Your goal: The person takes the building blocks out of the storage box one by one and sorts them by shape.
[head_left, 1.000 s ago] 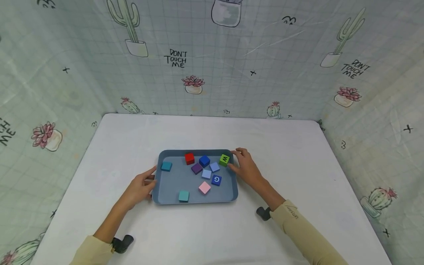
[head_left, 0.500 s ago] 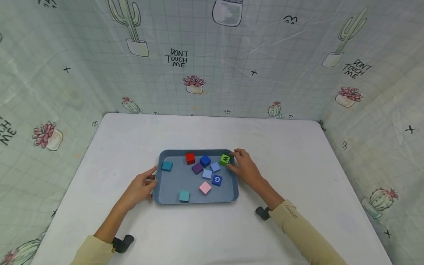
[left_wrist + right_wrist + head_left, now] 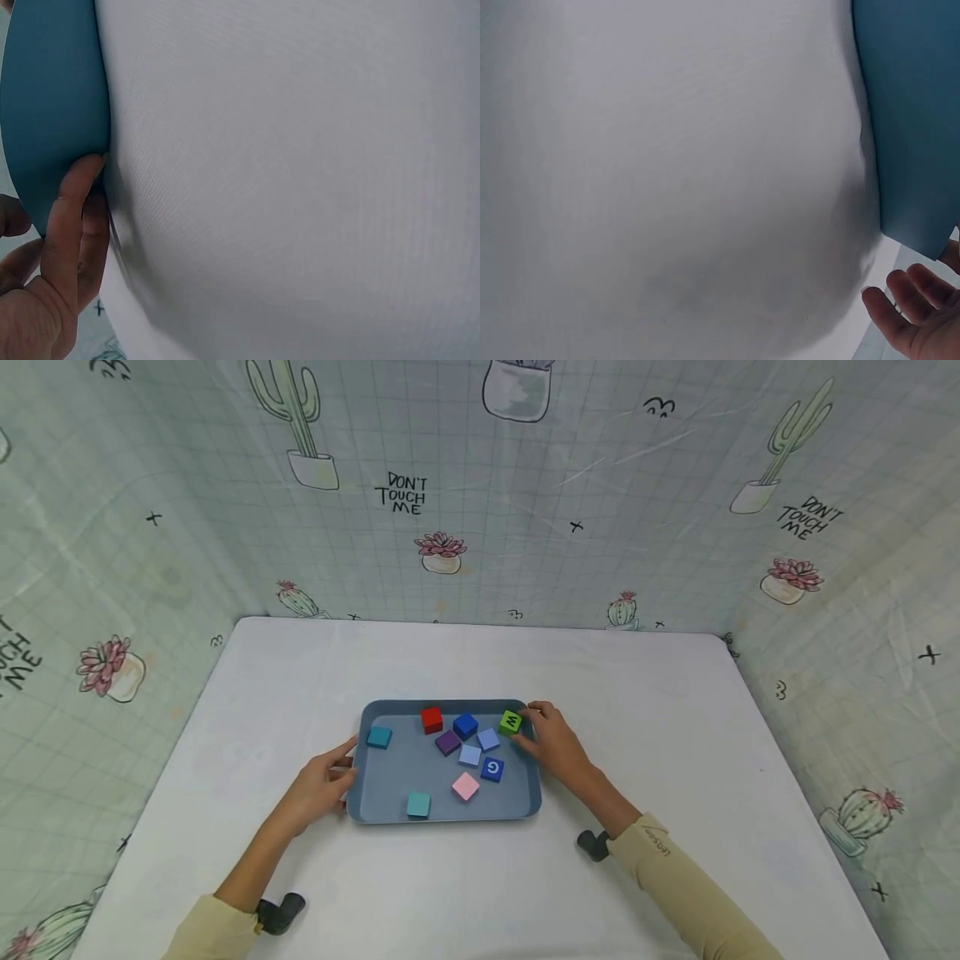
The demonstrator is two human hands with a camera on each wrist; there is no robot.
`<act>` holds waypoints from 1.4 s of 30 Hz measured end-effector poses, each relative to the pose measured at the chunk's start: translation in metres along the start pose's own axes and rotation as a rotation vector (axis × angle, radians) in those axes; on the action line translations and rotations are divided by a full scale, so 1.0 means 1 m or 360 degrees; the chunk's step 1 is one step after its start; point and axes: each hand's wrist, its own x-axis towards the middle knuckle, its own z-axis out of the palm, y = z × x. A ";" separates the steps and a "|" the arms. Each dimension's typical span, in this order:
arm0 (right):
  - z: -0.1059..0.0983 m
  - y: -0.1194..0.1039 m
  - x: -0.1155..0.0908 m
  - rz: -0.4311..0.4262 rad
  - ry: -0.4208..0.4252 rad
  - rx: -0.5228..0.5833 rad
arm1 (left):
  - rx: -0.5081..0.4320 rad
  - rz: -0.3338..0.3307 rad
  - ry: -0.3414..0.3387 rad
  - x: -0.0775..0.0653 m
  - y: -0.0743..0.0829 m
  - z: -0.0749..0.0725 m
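Observation:
A grey-blue tray (image 3: pixel 408 777) lies on the white table. My left hand (image 3: pixel 318 785) is at its left end; in the left wrist view its fingers (image 3: pixel 67 217) touch the outer wall. My right hand (image 3: pixel 558 743) is at the far right corner, with thumb and forefinger at the rim close to a green letter cube (image 3: pixel 510 722). Contact with that cube cannot be made out. In the right wrist view several fingers (image 3: pixel 889 315) stand apart from the tray wall (image 3: pixel 915 135). Inside the tray, a red cube (image 3: pixel 431 720), a pink cube (image 3: pixel 465 787) and several blue, purple and teal cubes are scattered.
White table (image 3: pixel 450 885) surrounds the tray. A grid-patterned cloth (image 3: pixel 495 560) printed with cacti hangs behind and at both sides. Dark wrist-worn cameras are at the left wrist (image 3: pixel 281 913) and right wrist (image 3: pixel 594 845).
My right hand has shifted slightly left and toward me, its thumb and forefinger a little closer to the green cube. The left hand stays at the tray's end; the cubes keep their places.

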 end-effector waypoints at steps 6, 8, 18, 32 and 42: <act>0.002 0.000 0.001 0.0015 -0.0021 -0.0007 | -0.0005 -0.0013 0.0001 -0.001 0.001 0.000; 0.002 0.000 0.002 0.0014 -0.0020 -0.0014 | -0.0015 -0.0014 -0.0001 -0.001 0.001 0.000; 0.003 0.000 -0.001 -0.0015 0.0031 -0.0005 | -0.0017 -0.0011 -0.0003 0.000 0.000 0.000; 0.000 -0.001 0.000 -0.0024 0.0020 -0.0048 | -0.0013 0.0003 0.0005 0.000 0.000 0.001; 0.001 -0.001 0.001 0.0002 -0.0010 -0.0024 | -0.0017 0.0004 -0.0005 0.000 -0.003 0.001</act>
